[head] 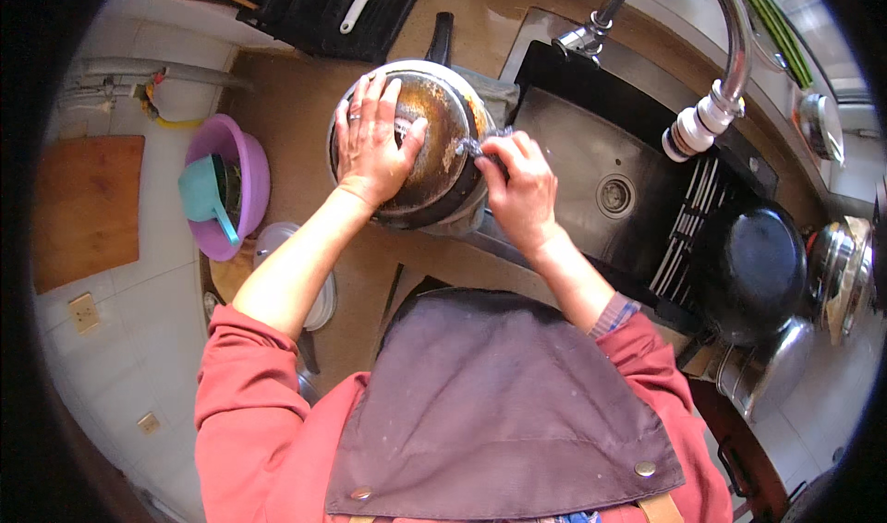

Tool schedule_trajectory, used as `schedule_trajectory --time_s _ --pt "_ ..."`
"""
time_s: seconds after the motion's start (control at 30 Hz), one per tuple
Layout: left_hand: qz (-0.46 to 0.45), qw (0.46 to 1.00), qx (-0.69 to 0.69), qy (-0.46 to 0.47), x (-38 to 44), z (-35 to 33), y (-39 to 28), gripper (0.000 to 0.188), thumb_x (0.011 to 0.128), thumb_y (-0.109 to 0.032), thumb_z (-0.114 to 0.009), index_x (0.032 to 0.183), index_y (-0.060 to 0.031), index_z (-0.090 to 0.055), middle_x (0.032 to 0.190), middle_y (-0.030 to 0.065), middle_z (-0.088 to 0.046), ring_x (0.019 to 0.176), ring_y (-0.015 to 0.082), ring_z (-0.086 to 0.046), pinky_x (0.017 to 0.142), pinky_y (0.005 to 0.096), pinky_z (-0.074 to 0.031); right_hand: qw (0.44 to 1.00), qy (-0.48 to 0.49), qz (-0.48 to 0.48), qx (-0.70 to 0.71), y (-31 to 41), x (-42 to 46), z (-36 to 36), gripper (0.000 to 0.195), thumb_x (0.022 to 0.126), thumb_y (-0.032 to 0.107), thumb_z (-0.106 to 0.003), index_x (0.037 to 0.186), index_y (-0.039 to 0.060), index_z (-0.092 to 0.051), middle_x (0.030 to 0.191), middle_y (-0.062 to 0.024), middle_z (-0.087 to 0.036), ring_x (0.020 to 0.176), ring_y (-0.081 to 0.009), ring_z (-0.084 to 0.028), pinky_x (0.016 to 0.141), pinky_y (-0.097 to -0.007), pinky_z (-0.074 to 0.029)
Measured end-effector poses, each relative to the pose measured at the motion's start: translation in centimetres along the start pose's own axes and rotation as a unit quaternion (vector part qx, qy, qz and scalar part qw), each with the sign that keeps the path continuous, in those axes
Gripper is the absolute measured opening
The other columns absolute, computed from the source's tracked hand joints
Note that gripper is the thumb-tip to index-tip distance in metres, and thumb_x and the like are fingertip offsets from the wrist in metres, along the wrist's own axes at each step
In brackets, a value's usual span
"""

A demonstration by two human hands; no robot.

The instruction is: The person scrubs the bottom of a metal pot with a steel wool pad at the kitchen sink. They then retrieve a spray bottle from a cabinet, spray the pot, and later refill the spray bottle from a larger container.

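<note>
A round pan point(436, 100) lies bottom up on the counter left of the sink, its base stained brown and black, its dark handle point(441, 38) pointing away from me. My left hand point(378, 135) rests spread on the base, fingers slightly apart. At the right edge of the pan my right hand point(516, 183) pinches a shiny metal scouring pad point(471, 147) against the metal. A greyish cloth point(495, 90) lies partly under the pan on the sink side; the pan hides the rest.
The steel sink point(554, 149) with a curved faucet point(738, 45) lies on the right, a black wok point(752, 273) beyond its rack. At left stand a purple basin point(255, 169) holding a turquoise scoop point(197, 190) and a lidded container point(322, 301). A black tray point(312, 17) lies behind.
</note>
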State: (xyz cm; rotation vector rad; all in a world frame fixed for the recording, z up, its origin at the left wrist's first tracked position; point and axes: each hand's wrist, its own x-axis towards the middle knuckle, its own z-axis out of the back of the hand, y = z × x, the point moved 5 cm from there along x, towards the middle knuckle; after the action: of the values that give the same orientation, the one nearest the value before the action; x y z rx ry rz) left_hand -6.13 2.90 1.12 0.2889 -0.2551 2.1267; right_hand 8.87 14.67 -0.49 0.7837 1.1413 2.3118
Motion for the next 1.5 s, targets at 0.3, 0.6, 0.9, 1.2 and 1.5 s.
schedule_trajectory --time_s 0.3,0.6,0.9,1.2,1.5 --pt "0.017 1.000 0.002 -0.024 0.1 -1.4 0.2 0.060 0.085 -0.044 -0.050 0.131 -0.0073 -0.039 0.139 0.0126 -0.035 0.132 0.0287 -0.026 0.107 0.0475 -0.016 0.991 -0.084 -0.014 -0.104 1.1 0.6 -0.3 0.006 0.080 0.016 -0.062 0.083 0.0105 -0.061 0.087 -0.0086 -0.057 0.085 -0.0291 -0.057 0.071 -0.0391 -0.047" --pt "0.041 0.999 0.025 -0.005 0.0 -1.6 0.1 0.061 0.086 -0.048 -0.046 0.131 -0.0074 -0.041 0.141 0.0122 -0.032 0.134 0.0286 -0.023 0.107 0.0507 -0.012 0.980 -0.137 -0.085 -0.114 2.9 -1.4 -1.1 0.008 0.079 0.015 -0.063 0.084 0.0100 -0.059 0.086 -0.0076 -0.056 0.084 -0.0299 -0.056 0.071 -0.0402 -0.046" --pt "0.048 0.998 0.022 -0.017 -0.2 -1.6 0.2 0.061 0.086 -0.048 -0.047 0.131 -0.0076 -0.042 0.140 0.0120 -0.034 0.133 0.0283 -0.026 0.108 0.0491 -0.013 0.988 -0.102 -0.076 -0.089 1.7 -2.0 -1.3 0.009 0.081 0.017 -0.061 0.084 0.0092 -0.058 0.085 -0.0085 -0.056 0.084 -0.0294 -0.056 0.072 -0.0406 -0.046" --pt "0.032 0.999 0.023 -0.023 -0.3 -1.3 0.6 0.059 0.085 -0.045 -0.050 0.130 -0.0072 -0.041 0.139 0.0123 -0.035 0.132 0.0287 -0.027 0.107 0.0478 -0.016 0.993 -0.055 -0.060 -0.083 1.7 -1.8 -1.1 0.010 0.079 0.018 -0.063 0.086 0.0109 -0.060 0.089 -0.0065 -0.057 0.087 -0.0287 -0.057 0.073 -0.0404 -0.048" --pt "0.017 0.999 0.019 -0.026 -0.3 -1.2 0.3 0.058 0.085 -0.043 -0.051 0.130 -0.0075 -0.042 0.139 0.0128 -0.036 0.132 0.0289 -0.029 0.107 0.0465 -0.017 0.998 -0.035 -0.002 -0.048 1.1 -2.4 -0.5 0.009 0.078 0.018 -0.063 0.083 0.0107 -0.059 0.086 -0.0072 -0.056 0.081 -0.0274 -0.057 0.066 -0.0397 -0.049"
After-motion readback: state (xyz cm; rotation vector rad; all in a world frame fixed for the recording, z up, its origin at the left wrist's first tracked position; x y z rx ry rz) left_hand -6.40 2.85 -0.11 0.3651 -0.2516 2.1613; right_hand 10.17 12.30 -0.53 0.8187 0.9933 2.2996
